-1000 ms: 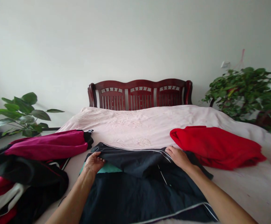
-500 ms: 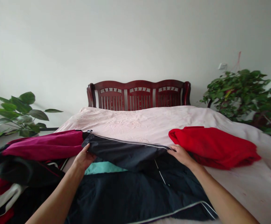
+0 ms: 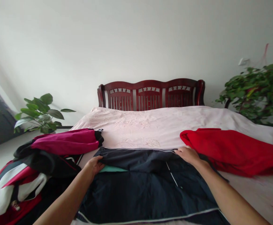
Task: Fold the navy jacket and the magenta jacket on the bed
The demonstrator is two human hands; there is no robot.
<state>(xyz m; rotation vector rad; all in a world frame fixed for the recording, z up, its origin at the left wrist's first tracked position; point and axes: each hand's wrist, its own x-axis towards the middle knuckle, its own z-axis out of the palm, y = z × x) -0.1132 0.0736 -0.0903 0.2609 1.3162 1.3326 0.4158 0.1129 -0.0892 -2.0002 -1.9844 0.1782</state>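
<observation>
A dark navy jacket [image 3: 146,190] with thin white piping lies spread over the bed in front of me. My left hand [image 3: 96,164] pinches the end of its folded-over sleeve at the left. At the right, my right hand [image 3: 187,154] grips the same white-piped edge, fingers closed on the cloth. Between the layers, close to my left hand, a strip of turquoise lining [image 3: 114,168] shows. The fingertips of both hands are partly hidden by fabric.
A folded red garment [image 3: 232,151] lies right of the jacket. On the left are a magenta garment with black trim [image 3: 67,142] and a heap of red, white and black clothes [image 3: 16,193]. Behind the pink bedsheet [image 3: 136,120] stands a wooden headboard [image 3: 150,93], with plants on both sides.
The piped edge in my hands has come down flatter onto the jacket, covering more of the turquoise lining. The camera view has turned slightly left.
</observation>
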